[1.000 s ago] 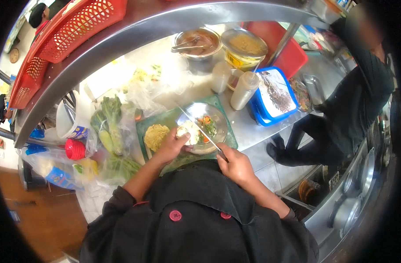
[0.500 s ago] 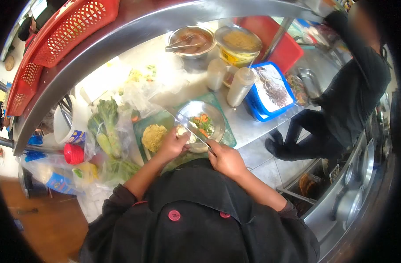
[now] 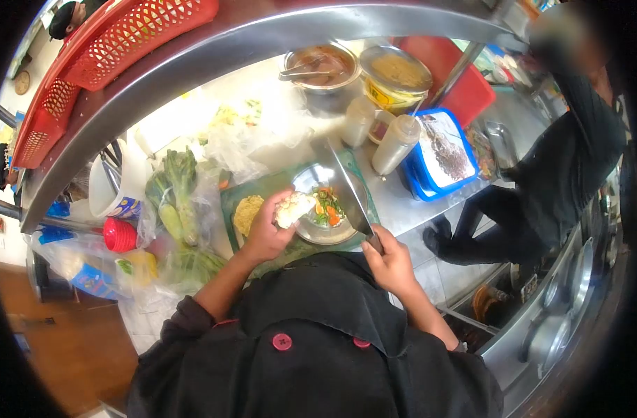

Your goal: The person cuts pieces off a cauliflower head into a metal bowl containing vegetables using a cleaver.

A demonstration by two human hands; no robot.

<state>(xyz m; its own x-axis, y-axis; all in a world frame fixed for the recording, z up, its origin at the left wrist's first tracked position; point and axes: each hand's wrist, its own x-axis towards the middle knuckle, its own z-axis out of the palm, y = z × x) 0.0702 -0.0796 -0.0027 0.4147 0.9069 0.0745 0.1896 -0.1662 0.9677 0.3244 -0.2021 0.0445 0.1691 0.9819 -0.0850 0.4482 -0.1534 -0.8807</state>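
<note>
My left hand is closed around a white cauliflower piece, held at the left rim of a metal bowl. In the bowl lie chopped vegetables, orange and green. My right hand grips the handle of a large knife; its blade points up and away, over the bowl's right side, apart from the cauliflower. Under the bowl is a green cutting board. A yellowish cauliflower head rests on the board behind my left hand, partly hidden by it.
Leafy green vegetables in plastic lie left, beside a white bucket. Squeeze bottles and a blue tub stand right. A metal shelf edge crosses above. A person in dark clothes stands at right.
The knife has moved right, away from the cauliflower, and its blade is now turned more upright. My left hand has turned, showing more of the cauliflower. The camera view has shifted slightly.
</note>
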